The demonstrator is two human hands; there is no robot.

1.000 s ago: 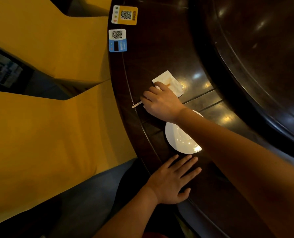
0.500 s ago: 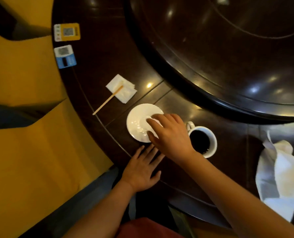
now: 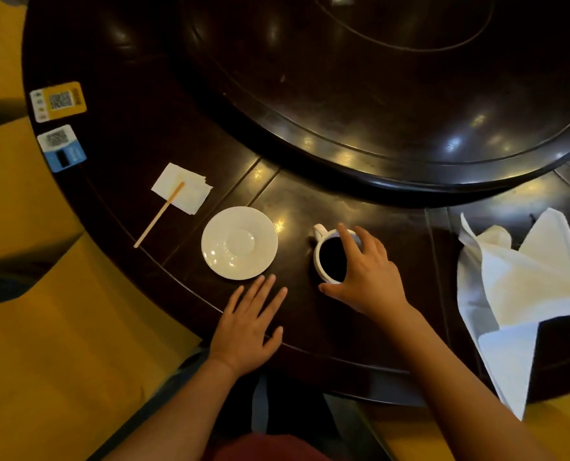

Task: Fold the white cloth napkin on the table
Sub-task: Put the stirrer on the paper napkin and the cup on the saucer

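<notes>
One white cloth napkin here, lying crumpled at the right end of the dark counter, its loose points fanned upward and one long tail draped over the near edge; its long axis runs from far to near, tilted slightly right. Neither hand touches it. One cup of dark liquid, handle pointing up and left, and the right hand curls over its rim, fingers on the far side, thumb on the near side. One bare saucer sits just left of the cup, apart from it. The left hand lies flat with fingers spread on the counter's near edge, fingertips just short of the saucer. One paper napkin stack with one wooden stirrer laid across it, reaching toward the rim. Two QR cards sit at the left edge. A raised turntable fills the far side, leaving a curved band of open surface between cup and cloth.
</notes>
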